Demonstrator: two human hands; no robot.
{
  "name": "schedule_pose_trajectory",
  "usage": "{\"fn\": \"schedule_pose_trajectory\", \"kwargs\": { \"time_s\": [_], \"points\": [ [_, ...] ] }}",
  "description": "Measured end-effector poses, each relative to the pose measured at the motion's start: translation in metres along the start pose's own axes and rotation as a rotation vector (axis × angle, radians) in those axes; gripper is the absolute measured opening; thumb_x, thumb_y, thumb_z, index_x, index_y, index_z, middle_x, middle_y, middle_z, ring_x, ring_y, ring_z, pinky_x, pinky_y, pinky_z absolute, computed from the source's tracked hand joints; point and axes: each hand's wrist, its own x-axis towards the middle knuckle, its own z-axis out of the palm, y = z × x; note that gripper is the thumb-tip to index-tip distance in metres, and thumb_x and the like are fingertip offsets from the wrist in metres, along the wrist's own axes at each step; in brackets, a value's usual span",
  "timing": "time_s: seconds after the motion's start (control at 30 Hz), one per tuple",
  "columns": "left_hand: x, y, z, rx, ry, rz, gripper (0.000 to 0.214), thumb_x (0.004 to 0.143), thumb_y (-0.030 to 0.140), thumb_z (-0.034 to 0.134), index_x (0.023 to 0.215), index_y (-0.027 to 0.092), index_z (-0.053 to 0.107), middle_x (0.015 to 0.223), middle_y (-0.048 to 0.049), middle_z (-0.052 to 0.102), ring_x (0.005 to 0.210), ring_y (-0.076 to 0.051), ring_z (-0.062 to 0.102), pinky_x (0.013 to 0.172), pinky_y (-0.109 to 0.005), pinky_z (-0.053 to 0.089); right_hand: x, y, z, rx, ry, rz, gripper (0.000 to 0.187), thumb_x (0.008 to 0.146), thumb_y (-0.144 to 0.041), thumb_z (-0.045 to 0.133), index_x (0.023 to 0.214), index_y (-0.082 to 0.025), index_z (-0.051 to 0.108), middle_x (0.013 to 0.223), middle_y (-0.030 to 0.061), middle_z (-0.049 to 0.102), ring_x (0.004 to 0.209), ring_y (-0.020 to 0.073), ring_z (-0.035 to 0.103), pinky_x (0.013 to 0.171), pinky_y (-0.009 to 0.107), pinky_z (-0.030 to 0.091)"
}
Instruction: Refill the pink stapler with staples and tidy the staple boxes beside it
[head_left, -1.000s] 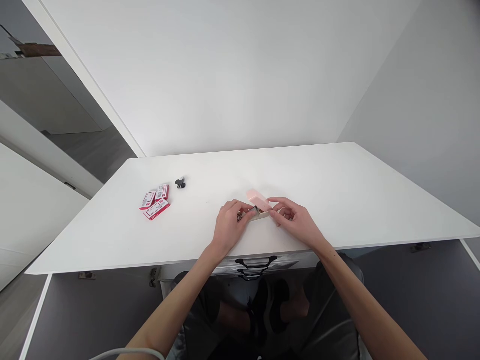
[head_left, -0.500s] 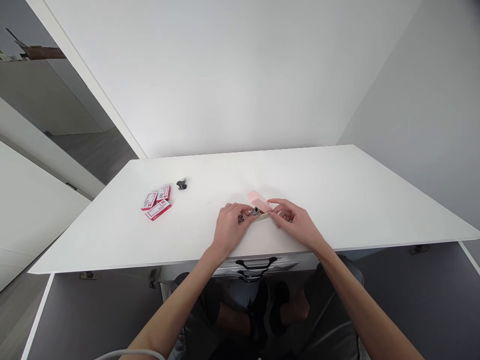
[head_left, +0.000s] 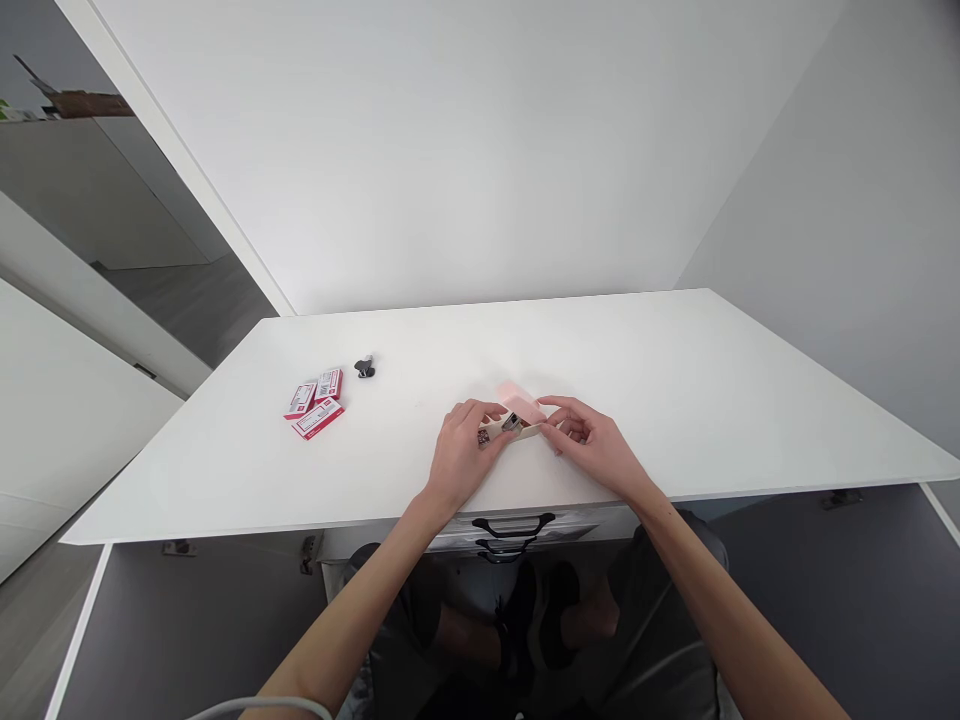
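Note:
A small pink stapler (head_left: 517,410) lies on the white desk (head_left: 675,400) near its front edge, swung open with a metal part showing. My left hand (head_left: 459,455) is curled, with its fingertips pinched on the stapler's left end. On the other side, my right hand (head_left: 592,440) pinches the stapler's right end. What lies under the fingers is hidden.
Three red and white staple boxes (head_left: 315,400) lie at the left of the desk, and a black binder clip (head_left: 364,367) sits just behind them. Drawer handles (head_left: 514,528) show under the desk's front edge. White walls close in behind and to the right.
Both hands have stayed on the stapler. The left fingers have shifted slightly along its left end, and the view has risen a little.

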Motion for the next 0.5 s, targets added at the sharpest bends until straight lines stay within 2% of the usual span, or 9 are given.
{"fn": "schedule_pose_trajectory", "kwargs": {
  "time_s": [0.2, 0.33, 0.4, 0.5],
  "points": [
    [0.0011, -0.0034, 0.0031, 0.056, -0.043, 0.002, 0.017, 0.096, 0.034, 0.071, 0.110, 0.025, 0.073, 0.111, -0.0059, 0.069, 0.107, -0.026, 0.063, 0.097, -0.046, 0.051, -0.0014, -0.0051, 0.0009, -0.025, -0.002, -0.001, 0.053, 0.095, -0.060, 0.065, 0.138, -0.029, 0.066, 0.089, 0.0032, 0.070, 0.067, 0.0181, 0.060, 0.066, 0.035, 0.053],
    [0.0012, -0.0041, 0.0037, 0.076, -0.048, 0.008, 0.013, 0.099, 0.032, 0.068, 0.107, 0.024, 0.073, 0.108, -0.0055, 0.070, 0.105, -0.026, 0.062, 0.097, -0.047, 0.049, 0.0014, -0.0033, 0.0018, -0.133, 0.046, -0.053, 0.050, 0.096, -0.063, 0.062, 0.132, -0.030, 0.072, 0.083, 0.0014, 0.060, 0.066, 0.0170, 0.053, 0.063, 0.033, 0.050],
    [0.0009, -0.0042, 0.0037, 0.082, -0.059, 0.011, 0.011, 0.100, 0.031, 0.066, 0.106, 0.024, 0.072, 0.108, -0.0052, 0.071, 0.103, -0.025, 0.062, 0.096, -0.046, 0.049, 0.0041, 0.0000, 0.0026, -0.178, 0.069, -0.077, 0.048, 0.096, -0.062, 0.063, 0.130, -0.031, 0.073, 0.092, 0.0034, 0.058, 0.068, 0.0166, 0.056, 0.064, 0.033, 0.052],
    [0.0000, -0.0050, 0.0034, 0.095, -0.067, 0.033, 0.010, 0.101, 0.028, 0.063, 0.107, 0.023, 0.069, 0.109, -0.0052, 0.070, 0.101, -0.025, 0.061, 0.094, -0.044, 0.049, 0.0081, 0.0038, 0.0045, -0.208, 0.069, -0.103, 0.044, 0.096, -0.062, 0.063, 0.127, -0.032, 0.073, 0.122, 0.0091, 0.060, 0.076, 0.0168, 0.064, 0.066, 0.034, 0.055]
  ]
}}
